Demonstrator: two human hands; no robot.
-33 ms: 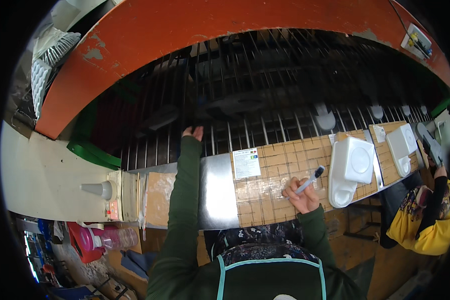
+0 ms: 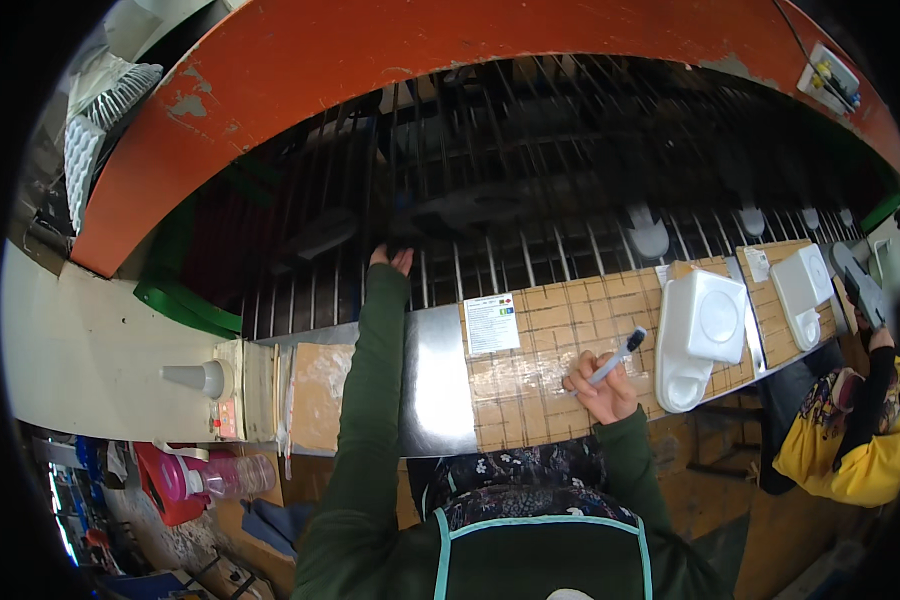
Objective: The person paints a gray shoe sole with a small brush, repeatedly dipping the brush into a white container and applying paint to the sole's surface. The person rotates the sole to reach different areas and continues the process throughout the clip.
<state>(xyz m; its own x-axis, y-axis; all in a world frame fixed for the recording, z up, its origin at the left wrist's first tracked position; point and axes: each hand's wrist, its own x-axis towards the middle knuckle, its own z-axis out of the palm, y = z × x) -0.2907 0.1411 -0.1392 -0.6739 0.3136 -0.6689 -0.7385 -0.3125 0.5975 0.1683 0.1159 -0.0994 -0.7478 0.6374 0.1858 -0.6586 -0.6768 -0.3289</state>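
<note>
My right hand [image 2: 606, 388] is closed around a small brush like a toothbrush [image 2: 614, 362], with pale handle and dark bristles, above the cardboard-covered bench [image 2: 530, 400]. My left arm stretches forward over the bench's metal strip. At its end my left hand [image 2: 392, 261] lies at the near edge of the metal rods [image 2: 457, 272], fingers extended, apparently with nothing in them. Just beyond it, in shadow, are dark grey sole-shaped pieces [image 2: 465, 210]; whether the fingertips touch one is unclear. Another such piece [image 2: 320, 235] rests to the left.
An orange curved hood [image 2: 450, 35] arches over the rods. White moulded containers [image 2: 703, 330] stand on the bench at right, near a printed sheet [image 2: 491, 325]. A grey cone [image 2: 195, 377] and a pink bottle [image 2: 225, 477] are at left. A person in yellow [image 2: 850, 440] works at far right.
My left hand has edged very slightly farther over the rods. My right hand still grips the brush in nearly the same place.
</note>
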